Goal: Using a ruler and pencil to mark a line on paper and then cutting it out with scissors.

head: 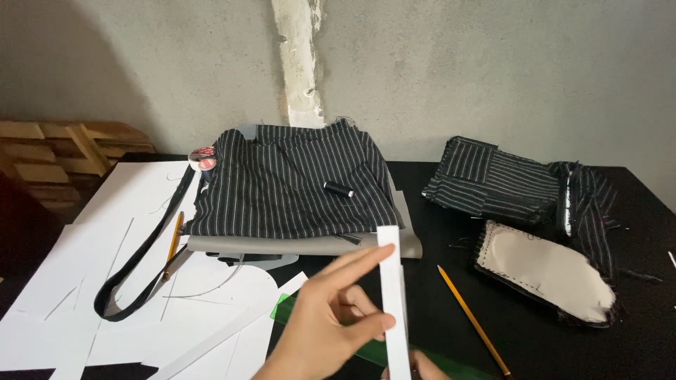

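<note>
Left hand (331,320) pinches a white paper strip (393,295), held upright over the counter's near edge, above a green ruler (292,309). Right hand (422,366) barely shows at the bottom edge; can't tell its grip. Risk as I see it: the thin strip may bend or crease in a one-point pinch, or slip onto the paper sheets (105,281) and get lost. Count: two pencils (473,320) (173,243), one thread spool (339,188), one tape roll (203,159), three striped fabric piles, largest (289,186) mid-counter.
</note>
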